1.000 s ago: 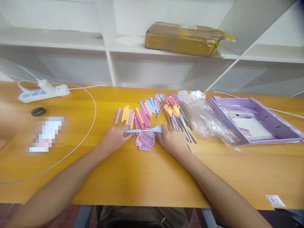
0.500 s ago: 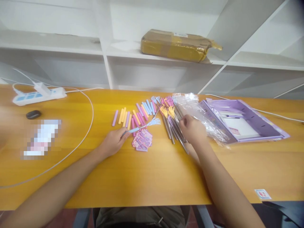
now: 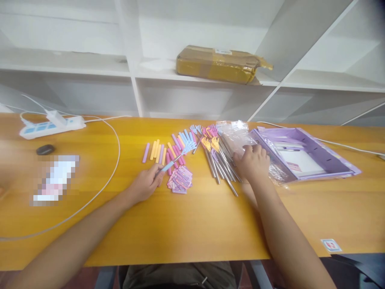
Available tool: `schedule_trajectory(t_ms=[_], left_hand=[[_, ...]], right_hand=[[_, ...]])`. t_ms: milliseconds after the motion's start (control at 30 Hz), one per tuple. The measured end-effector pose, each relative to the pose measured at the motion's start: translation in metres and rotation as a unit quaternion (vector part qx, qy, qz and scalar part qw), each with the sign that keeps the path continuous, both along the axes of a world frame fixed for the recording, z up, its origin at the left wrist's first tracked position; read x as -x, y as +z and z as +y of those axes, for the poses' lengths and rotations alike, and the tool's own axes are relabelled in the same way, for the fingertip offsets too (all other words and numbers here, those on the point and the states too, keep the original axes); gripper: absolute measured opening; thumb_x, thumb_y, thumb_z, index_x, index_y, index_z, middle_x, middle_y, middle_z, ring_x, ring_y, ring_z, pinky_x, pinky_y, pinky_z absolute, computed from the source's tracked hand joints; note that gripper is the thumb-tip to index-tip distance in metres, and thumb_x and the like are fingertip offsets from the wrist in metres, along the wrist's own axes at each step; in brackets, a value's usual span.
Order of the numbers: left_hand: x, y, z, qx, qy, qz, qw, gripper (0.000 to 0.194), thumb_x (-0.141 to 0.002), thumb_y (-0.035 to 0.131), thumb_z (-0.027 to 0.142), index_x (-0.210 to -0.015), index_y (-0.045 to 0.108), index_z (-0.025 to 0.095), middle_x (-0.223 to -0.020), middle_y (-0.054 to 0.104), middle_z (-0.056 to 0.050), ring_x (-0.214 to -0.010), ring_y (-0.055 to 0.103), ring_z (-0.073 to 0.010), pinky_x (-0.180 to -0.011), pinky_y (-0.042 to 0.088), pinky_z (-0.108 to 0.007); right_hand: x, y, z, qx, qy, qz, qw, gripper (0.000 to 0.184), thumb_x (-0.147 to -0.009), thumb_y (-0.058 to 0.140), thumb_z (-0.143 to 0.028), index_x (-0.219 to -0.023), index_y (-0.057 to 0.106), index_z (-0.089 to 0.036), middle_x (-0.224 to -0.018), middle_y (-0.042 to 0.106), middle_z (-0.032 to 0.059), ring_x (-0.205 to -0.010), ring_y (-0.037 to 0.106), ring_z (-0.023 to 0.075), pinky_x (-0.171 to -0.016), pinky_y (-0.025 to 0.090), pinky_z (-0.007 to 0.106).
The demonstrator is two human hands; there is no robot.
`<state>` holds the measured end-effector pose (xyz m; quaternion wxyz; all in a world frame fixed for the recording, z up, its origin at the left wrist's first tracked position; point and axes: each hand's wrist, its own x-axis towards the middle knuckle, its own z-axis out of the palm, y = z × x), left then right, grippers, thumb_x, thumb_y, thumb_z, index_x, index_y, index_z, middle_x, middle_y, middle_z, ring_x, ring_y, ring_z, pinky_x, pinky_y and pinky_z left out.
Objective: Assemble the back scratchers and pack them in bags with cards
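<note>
My left hand (image 3: 146, 184) is closed around the light-blue handle of a back scratcher (image 3: 189, 147). Its metal shaft points up and right to a blue claw-shaped head, over a group of coloured handle tubes (image 3: 146, 152) in pink, yellow, purple and blue. Right of them lies a pile of back scratcher heads on metal rods (image 3: 221, 168), the heads yellow, pink, purple and blue. My right hand (image 3: 254, 162) is palm down over the clear plastic bag (image 3: 233, 134), fingers bent and apart, seemingly holding nothing; whether it touches the bag is unclear. Small printed cards (image 3: 180, 178) lie stacked below the tubes.
A purple open box (image 3: 326, 174) stands on the right. On the left are a white power strip (image 3: 54, 125), a black mouse-like object (image 3: 45, 149), a blurred-out item (image 3: 55, 180) and a white cable (image 3: 118, 152). A taped carton (image 3: 216, 66) sits on the shelf.
The back scratcher in my left hand has tilted more upright, its head rising. My right hand has shifted right from the rods toward the bag, its fingers uncurling from a fist.
</note>
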<state>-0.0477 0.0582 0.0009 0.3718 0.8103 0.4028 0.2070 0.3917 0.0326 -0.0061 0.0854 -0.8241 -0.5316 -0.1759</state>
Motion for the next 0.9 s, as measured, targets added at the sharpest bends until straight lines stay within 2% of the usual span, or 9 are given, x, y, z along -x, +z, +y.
schedule_trajectory(t_ms=[100, 167, 233, 467, 533, 667, 800, 900], left_hand=[[0.000, 0.000, -0.001, -0.006, -0.011, -0.001, 1.000, 0.027, -0.114, 0.037, 0.048, -0.118, 0.052, 0.025, -0.076, 0.067, 0.003, -0.066, 0.061, -0.0181, -0.071, 0.045, -0.033], [0.001, -0.001, -0.001, -0.003, -0.017, -0.001, 1.000, 0.027, -0.113, 0.038, 0.048, -0.119, 0.053, 0.025, -0.077, 0.068, 0.002, -0.067, 0.062, -0.0186, -0.071, 0.045, -0.033], [0.001, -0.001, -0.001, 0.000, -0.021, -0.001, 1.000, 0.028, -0.113, 0.039, 0.048, -0.120, 0.054, 0.026, -0.078, 0.069, 0.002, -0.066, 0.062, -0.0188, -0.071, 0.046, -0.033], [0.002, -0.001, -0.001, -0.007, -0.034, -0.003, 0.999, 0.028, -0.114, 0.037, 0.047, -0.119, 0.053, 0.025, -0.076, 0.068, 0.003, -0.067, 0.063, -0.0182, -0.072, 0.046, -0.033], [0.002, -0.001, -0.001, -0.005, -0.035, -0.004, 0.999, 0.028, -0.114, 0.036, 0.047, -0.119, 0.053, 0.025, -0.076, 0.067, 0.003, -0.067, 0.063, -0.0182, -0.072, 0.046, -0.033], [0.002, -0.001, -0.002, -0.002, -0.035, -0.004, 0.999, 0.028, -0.114, 0.036, 0.047, -0.120, 0.052, 0.025, -0.077, 0.068, 0.003, -0.067, 0.063, -0.0183, -0.072, 0.046, -0.033], [0.002, -0.003, -0.001, -0.005, -0.044, -0.004, 0.999, 0.028, -0.114, 0.036, 0.047, -0.121, 0.053, 0.025, -0.076, 0.067, 0.003, -0.068, 0.063, -0.0182, -0.073, 0.046, -0.033], [0.003, -0.003, 0.000, -0.002, -0.045, -0.004, 0.999, 0.029, -0.115, 0.035, 0.047, -0.124, 0.053, 0.025, -0.076, 0.067, 0.003, -0.068, 0.063, -0.0182, -0.073, 0.046, -0.033]], right_hand=[[-0.006, -0.004, -0.001, 0.036, -0.013, 0.013, 0.999, 0.063, -0.104, 0.048, -0.052, -0.136, 0.062, 0.000, -0.131, 0.062, 0.0347, -0.122, 0.058, 0.0459, -0.102, 0.045, 0.054], [-0.011, -0.005, -0.001, 0.055, -0.022, 0.035, 0.998, 0.061, -0.104, 0.047, -0.049, -0.134, 0.062, 0.002, -0.128, 0.063, 0.0340, -0.121, 0.059, 0.0444, -0.104, 0.045, 0.054], [-0.016, -0.003, 0.000, 0.059, -0.031, 0.060, 0.996, 0.057, -0.104, 0.046, -0.046, -0.133, 0.064, 0.000, -0.126, 0.064, 0.0316, -0.120, 0.061, 0.0426, -0.105, 0.046, 0.052], [-0.043, 0.002, -0.002, 0.043, -0.047, 0.092, 0.994, 0.060, -0.102, 0.049, -0.056, -0.138, 0.067, -0.011, -0.134, 0.062, 0.0266, -0.121, 0.061, 0.0411, -0.102, 0.048, 0.050], [-0.050, 0.001, -0.003, 0.029, -0.050, 0.069, 0.996, 0.063, -0.100, 0.053, -0.058, -0.138, 0.066, -0.009, -0.134, 0.062, 0.0283, -0.123, 0.060, 0.0427, -0.104, 0.047, 0.051], [-0.058, -0.001, -0.004, 0.006, -0.102, 0.048, 0.994, 0.072, -0.099, 0.055, -0.061, -0.139, 0.060, -0.001, -0.135, 0.062, 0.0358, -0.126, 0.057, 0.0480, -0.106, 0.044, 0.055], [-0.055, 0.002, -0.004, 0.045, -0.102, 0.071, 0.991, 0.067, -0.097, 0.060, -0.055, -0.138, 0.060, -0.001, -0.128, 0.067, 0.0339, -0.122, 0.060, 0.0452, -0.102, 0.045, 0.052], [-0.049, 0.008, -0.004, 0.026, -0.081, 0.082, 0.993, 0.058, -0.096, 0.065, -0.049, -0.134, 0.063, -0.005, -0.129, 0.067, 0.0305, -0.117, 0.061, 0.0409, -0.096, 0.045, 0.047]])
